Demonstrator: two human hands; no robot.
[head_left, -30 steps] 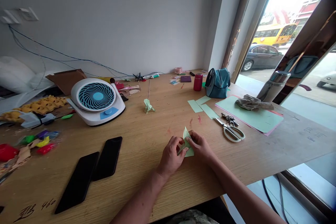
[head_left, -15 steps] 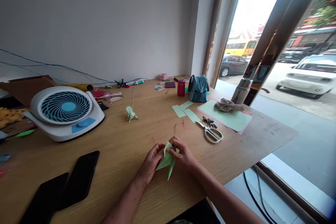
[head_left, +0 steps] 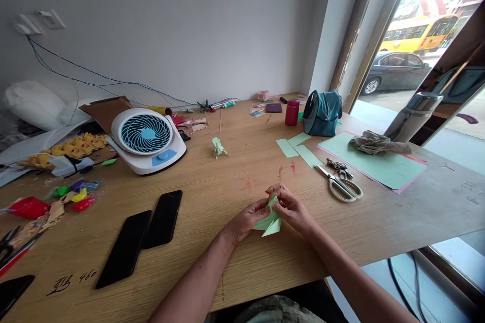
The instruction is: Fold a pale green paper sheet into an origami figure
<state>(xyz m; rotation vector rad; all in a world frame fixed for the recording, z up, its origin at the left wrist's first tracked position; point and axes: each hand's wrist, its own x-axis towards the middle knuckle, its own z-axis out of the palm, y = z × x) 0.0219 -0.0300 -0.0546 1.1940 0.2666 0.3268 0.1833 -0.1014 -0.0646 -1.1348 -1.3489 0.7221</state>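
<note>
Both of my hands pinch a partly folded light green paper piece (head_left: 270, 220) just above the wooden table (head_left: 212, 197). My left hand (head_left: 248, 219) grips its left side and my right hand (head_left: 292, 208) grips the top and right side. Two pointed flaps of the paper stick out below my fingers. A finished green folded paper figure (head_left: 219, 147) stands farther back on the table, out of my reach.
Scissors (head_left: 341, 185) and keys lie right of my hands beside green paper strips (head_left: 299, 147) and a large green sheet (head_left: 379, 164). Two black phones (head_left: 142, 237) lie to the left. A white and blue fan (head_left: 146, 137), a teal bag (head_left: 321, 112), a red cup (head_left: 291, 111) stand behind.
The camera view swung right, then back left. In my hands the paper has turned, so its pointed flaps now face down and right.
</note>
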